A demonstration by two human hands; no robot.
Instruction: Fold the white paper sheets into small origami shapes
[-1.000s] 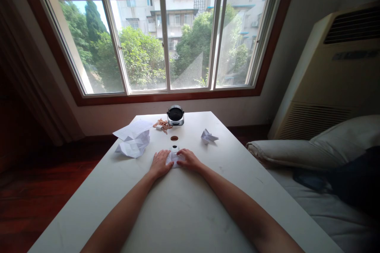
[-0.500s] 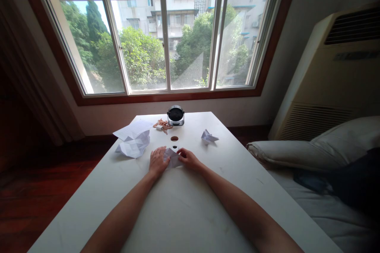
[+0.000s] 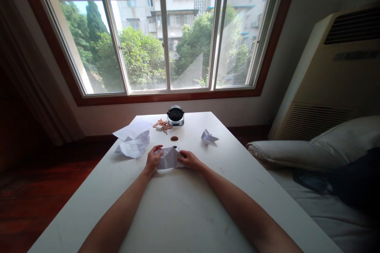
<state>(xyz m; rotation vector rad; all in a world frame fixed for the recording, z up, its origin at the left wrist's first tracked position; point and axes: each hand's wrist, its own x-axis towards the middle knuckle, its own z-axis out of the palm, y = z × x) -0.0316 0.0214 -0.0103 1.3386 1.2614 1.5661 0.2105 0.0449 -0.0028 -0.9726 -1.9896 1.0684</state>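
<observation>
Between my hands is a sheet of folded white paper [image 3: 168, 159] with crease lines across it, its near edge slightly off the table. My left hand [image 3: 153, 159] pinches its left edge, thumb over the top. At the opposite edge, my right hand [image 3: 189, 159] grips the paper between thumb and fingers. A folded paper shape [image 3: 209, 137] with pointed tips rests to the right, beyond my right hand. Creased, opened-out paper [image 3: 135, 146] lies to the left, partly over a flat sheet [image 3: 132, 128].
The white table [image 3: 178, 213] has a round hole [image 3: 174, 138] in its top. Near the far edge stand a round black and silver device [image 3: 175, 116] and a coiled orange-brown cord [image 3: 163, 125]. A bed or couch [image 3: 335, 209] is on the right.
My left hand has shifted left, from lying flat on the paper to gripping its left edge. More of the paper shows now, opened wider between the hands. My right hand has barely moved.
</observation>
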